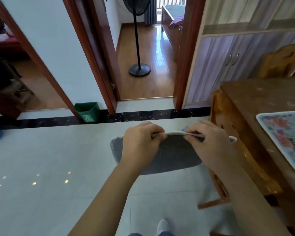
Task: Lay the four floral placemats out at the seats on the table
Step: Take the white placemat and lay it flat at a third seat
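likely limp and light: the held placemat droops. left hand and right hand each pinch its top edge, a sound hold.

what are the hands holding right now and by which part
Both hands pinch the upper edge of a placemat, grey backing toward the camera: left hand left of middle, right hand nearer the right end.

One table. One floral placemat on the table. One grey-backed placemat bundle left of the table, layers uncountable. Two hands pinch its top edge: left hand, right hand. Two wooden chairs: near chair against the table's left side, far chair beyond the table. One standing fan, one green bin, both left of the table.
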